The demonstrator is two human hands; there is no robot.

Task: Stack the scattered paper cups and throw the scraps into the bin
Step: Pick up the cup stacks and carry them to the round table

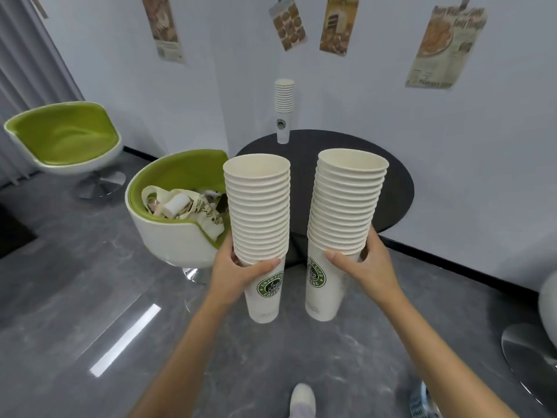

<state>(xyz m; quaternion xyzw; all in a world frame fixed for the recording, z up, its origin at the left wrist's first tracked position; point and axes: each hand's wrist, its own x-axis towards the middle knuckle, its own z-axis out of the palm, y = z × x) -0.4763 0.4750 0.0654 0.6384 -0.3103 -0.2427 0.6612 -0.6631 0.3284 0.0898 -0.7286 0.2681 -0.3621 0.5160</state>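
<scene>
Centrally, two tall stacks of nested paper cups stand upright in my grip, mouths up, long axes vertical and nearly parallel, side by side with a narrow gap between them. My left hand (241, 271) wraps the left stack (257, 206) just under the lowest rims, thumb across the front. My right hand (366, 263) clamps the right stack (346, 203) at about the same level. The hands are apart, one stack each.

To join the two, I judge that the base of one must rise above the open mouth of the other; both are of similar height, so neither hand has the shorter lift.

A third stack (284, 110), shorter and upright, stands ahead on the far edge of the round dark table (398, 188). It is seen between the two held stacks, about equally far from either hand.

The round green logo (270, 285) on the left stack's bottom cup reads "ENJOY LIFE" above and "COFFEE" below; its centre word is too blurred to read. The right stack's logo (315, 276) is turned partly away.

Left of the stacks, a green-lined tub chair (168, 236) holds a printed tote bag (208, 218). Text on the wall posters (446, 46) is illegible. A blue meshed object (420, 401) at the bottom edge may be the bin; I cannot tell.
</scene>
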